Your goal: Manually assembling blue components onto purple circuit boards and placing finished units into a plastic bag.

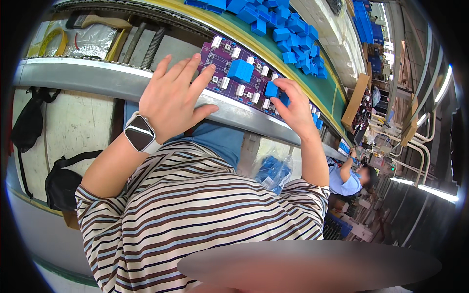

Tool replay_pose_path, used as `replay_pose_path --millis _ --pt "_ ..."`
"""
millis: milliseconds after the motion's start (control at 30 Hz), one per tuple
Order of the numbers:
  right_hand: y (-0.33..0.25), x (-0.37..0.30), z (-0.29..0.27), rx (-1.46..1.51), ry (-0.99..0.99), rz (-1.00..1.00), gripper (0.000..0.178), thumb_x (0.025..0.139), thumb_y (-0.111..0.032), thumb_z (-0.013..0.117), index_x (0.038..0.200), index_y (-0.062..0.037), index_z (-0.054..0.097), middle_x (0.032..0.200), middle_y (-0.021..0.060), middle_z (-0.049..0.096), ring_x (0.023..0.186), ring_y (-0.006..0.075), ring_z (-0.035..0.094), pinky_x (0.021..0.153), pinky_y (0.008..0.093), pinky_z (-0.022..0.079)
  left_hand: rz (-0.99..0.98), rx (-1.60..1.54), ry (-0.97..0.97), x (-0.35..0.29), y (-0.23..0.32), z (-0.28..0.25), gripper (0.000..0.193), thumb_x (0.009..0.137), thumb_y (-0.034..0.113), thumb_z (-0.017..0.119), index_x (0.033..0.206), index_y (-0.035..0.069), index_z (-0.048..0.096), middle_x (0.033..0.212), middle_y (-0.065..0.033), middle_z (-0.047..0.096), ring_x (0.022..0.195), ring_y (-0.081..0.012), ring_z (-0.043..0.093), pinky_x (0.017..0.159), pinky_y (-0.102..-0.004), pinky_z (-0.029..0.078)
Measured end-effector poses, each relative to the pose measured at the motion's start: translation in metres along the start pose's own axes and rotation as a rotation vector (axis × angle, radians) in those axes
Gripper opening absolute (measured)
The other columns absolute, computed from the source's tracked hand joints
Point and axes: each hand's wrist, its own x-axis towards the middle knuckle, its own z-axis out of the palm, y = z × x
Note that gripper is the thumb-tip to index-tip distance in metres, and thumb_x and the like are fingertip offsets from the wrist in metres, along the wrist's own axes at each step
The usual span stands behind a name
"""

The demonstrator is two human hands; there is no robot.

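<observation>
A long purple circuit board (222,58) with several white connectors lies along the rail in front of me. My left hand (171,100), with a watch on its wrist, is open, its fingers spread and their tips over the board's left end. One blue block-shaped component (240,71) sits on the middle of the board. Further right, my right hand (294,110) has thumb and fingers curled around another blue block-shaped component (272,89) at the board. Those fingers partly cover it, so whether it is seated cannot be seen.
Beyond the board, a heap of blue components (295,36) rests on a green conveyor belt (320,83). At the left are a brush (105,21) and a yellow coil (56,41). A metal rail (88,71) runs nearest me. A co-worker (344,179) sits down the line, past a cardboard box (355,101).
</observation>
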Motion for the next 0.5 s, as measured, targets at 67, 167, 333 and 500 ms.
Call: replay_pose_path --millis 67,167,333,500 --pt "-0.0025 0.0003 -0.0011 -0.010 0.000 -0.004 0.035 0.074 -0.006 0.066 0.108 -0.0034 0.057 0.111 0.0123 0.056 0.102 0.0297 0.056 0.083 0.0336 0.047 0.002 0.001 0.000 0.0004 -0.0003 0.0002 0.065 0.076 0.042 0.065 0.128 0.009 0.045 0.127 -0.0167 0.048 0.116 -0.0283 0.047 0.102 -0.0494 0.030" --pt "-0.0063 0.0013 -0.0029 -0.019 -0.003 -0.013 0.034 0.075 -0.006 0.066 0.108 -0.0035 0.057 0.111 0.0112 0.056 0.101 0.0288 0.057 0.080 0.0333 0.048 0.002 -0.002 0.003 0.0008 -0.0006 -0.0012 0.065 0.075 0.042 0.065 0.127 0.008 0.046 0.127 -0.0166 0.048 0.116 -0.0284 0.047 0.102 -0.0494 0.030" --pt "-0.0071 0.0038 -0.0050 -0.034 -0.042 -0.032 0.033 0.074 -0.006 0.066 0.107 -0.0035 0.058 0.109 0.0104 0.057 0.097 0.0277 0.057 0.078 0.0331 0.049 0.000 0.001 0.010 0.0018 0.0013 -0.0008 0.065 0.074 0.041 0.067 0.126 0.008 0.047 0.128 -0.0167 0.048 0.115 -0.0288 0.048 0.101 -0.0493 0.031" --pt "-0.0041 0.0033 -0.0049 -0.128 -0.062 -0.080 0.033 0.073 -0.004 0.068 0.105 -0.0037 0.060 0.109 0.0094 0.058 0.096 0.0283 0.058 0.079 0.0325 0.048 0.009 0.014 0.001 0.0034 0.0021 -0.0003 0.064 0.074 0.041 0.067 0.126 0.009 0.046 0.128 -0.0165 0.047 0.115 -0.0290 0.048 0.101 -0.0492 0.032"
